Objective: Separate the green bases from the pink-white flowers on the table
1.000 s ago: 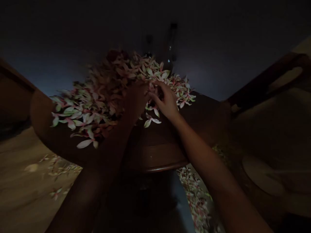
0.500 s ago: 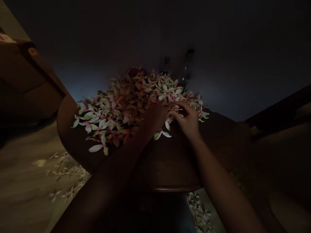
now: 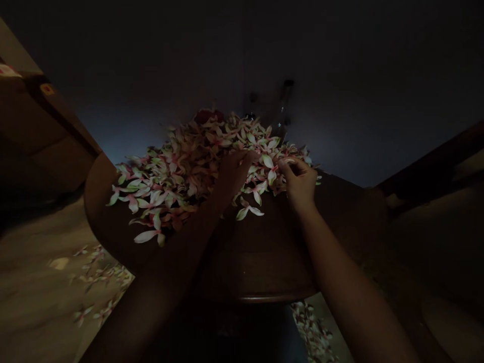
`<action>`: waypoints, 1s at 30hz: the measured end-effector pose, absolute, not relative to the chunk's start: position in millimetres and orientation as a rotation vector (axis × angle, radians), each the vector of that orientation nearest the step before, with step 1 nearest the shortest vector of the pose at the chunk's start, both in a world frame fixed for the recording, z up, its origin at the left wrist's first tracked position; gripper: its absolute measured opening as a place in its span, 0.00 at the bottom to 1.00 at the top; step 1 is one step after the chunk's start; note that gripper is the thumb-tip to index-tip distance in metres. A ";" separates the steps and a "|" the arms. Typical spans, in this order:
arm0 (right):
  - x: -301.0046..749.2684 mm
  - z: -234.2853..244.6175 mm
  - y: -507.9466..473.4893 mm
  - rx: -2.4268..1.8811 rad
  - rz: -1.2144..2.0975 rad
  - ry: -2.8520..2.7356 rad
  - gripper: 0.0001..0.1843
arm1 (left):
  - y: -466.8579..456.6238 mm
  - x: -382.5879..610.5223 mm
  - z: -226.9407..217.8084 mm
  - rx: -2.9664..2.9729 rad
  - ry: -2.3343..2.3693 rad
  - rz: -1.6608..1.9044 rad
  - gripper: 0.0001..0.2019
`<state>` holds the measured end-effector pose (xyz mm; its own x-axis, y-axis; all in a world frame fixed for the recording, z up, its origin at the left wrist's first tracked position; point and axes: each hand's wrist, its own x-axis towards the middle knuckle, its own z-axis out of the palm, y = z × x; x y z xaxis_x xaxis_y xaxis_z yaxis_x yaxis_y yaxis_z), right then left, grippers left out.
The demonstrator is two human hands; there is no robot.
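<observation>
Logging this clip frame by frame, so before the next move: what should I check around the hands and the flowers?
1. Right hand holds a blossom: cannot tell, too dim to see.
2. Left hand on the heap of pink-and-white flowers: ok, it rests at the heap's near side.
3. Heap sits on the round wooden table: ok.
4. Floor free of fallen flowers: not ok, loose flowers lie beside the table.
5. Glass bottle behind the heap, apart from both hands: ok.
</observation>
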<state>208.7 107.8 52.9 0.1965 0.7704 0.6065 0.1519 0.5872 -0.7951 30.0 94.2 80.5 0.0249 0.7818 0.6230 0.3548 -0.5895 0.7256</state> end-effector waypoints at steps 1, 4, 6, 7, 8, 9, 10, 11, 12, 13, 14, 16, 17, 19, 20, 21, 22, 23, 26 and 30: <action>209.0 52.7 108.0 -0.874 0.535 -1.336 0.13 | 94.5 28.4 81.2 1.936 1.162 1.582 0.16; 208.3 52.4 108.0 -0.837 0.618 -1.367 0.12 | 96.4 25.5 80.2 1.983 1.221 1.539 0.17; 206.5 52.5 107.4 -0.800 0.715 -1.373 0.13 | 97.8 24.8 78.4 2.072 1.282 1.550 0.14; 205.3 52.6 106.9 -0.782 0.762 -1.363 0.15 | 98.4 24.7 77.5 2.125 1.309 1.591 0.11; 204.2 52.7 106.5 -0.765 0.799 -1.348 0.17 | 99.1 24.8 76.8 2.184 1.329 1.649 0.10; 203.1 52.8 106.0 -0.754 0.825 -1.333 0.18 | 99.7 24.9 76.2 2.250 1.335 1.707 0.12; 202.1 53.0 105.5 -0.748 0.845 -1.323 0.19 | 100.3 25.2 75.6 2.325 1.324 1.742 0.13; 201.4 53.1 105.0 -0.748 0.859 -1.322 0.19 | 100.9 25.5 75.0 2.408 1.292 1.743 0.12; 200.9 53.3 104.5 -0.748 0.869 -1.330 0.19 | 101.6 26.0 74.3 2.487 1.241 1.716 0.10; 200.6 53.5 104.2 -0.745 0.873 -1.346 0.18 | 102.2 26.5 73.3 2.546 1.183 1.681 0.08; 200.5 53.8 103.8 -0.740 0.871 -1.368 0.17 | 102.8 27.1 72.2 2.577 1.128 1.648 0.06; 200.5 54.1 103.3 -0.727 0.842 -1.406 0.16 | 103.2 28.1 70.4 2.570 1.069 1.609 0.06; 200.5 54.2 103.1 -0.724 0.822 -1.416 0.16 | 102.9 28.4 70.0 2.544 1.074 1.599 0.06; 200.4 54.1 102.5 -0.727 0.804 -1.422 0.14 | 101.4 28.7 70.7 2.482 1.119 1.578 0.05; 200.2 54.0 102.0 -0.730 0.808 -1.422 0.14 | 100.4 28.7 71.8 2.452 1.146 1.568 0.05; 199.9 53.9 101.5 -0.734 0.821 -1.422 0.13 | 99.4 28.6 73.2 2.427 1.169 1.558 0.05; 199.5 53.8 100.9 -0.738 0.838 -1.421 0.13 | 98.5 28.6 74.5 2.410 1.183 1.548 0.05; 199.1 53.8 100.3 -0.743 0.853 -1.418 0.13 | 97.8 28.6 75.7 2.401 1.187 1.543 0.05; 197.7 53.9 99.0 -0.749 0.889 -1.387 0.13 | 97.3 29.2 77.2 2.388 1.188 1.518 0.06; 197.1 53.8 99.0 -0.734 0.904 -1.360 0.13 | 98.5 30.5 75.1 2.337 1.153 1.497 0.07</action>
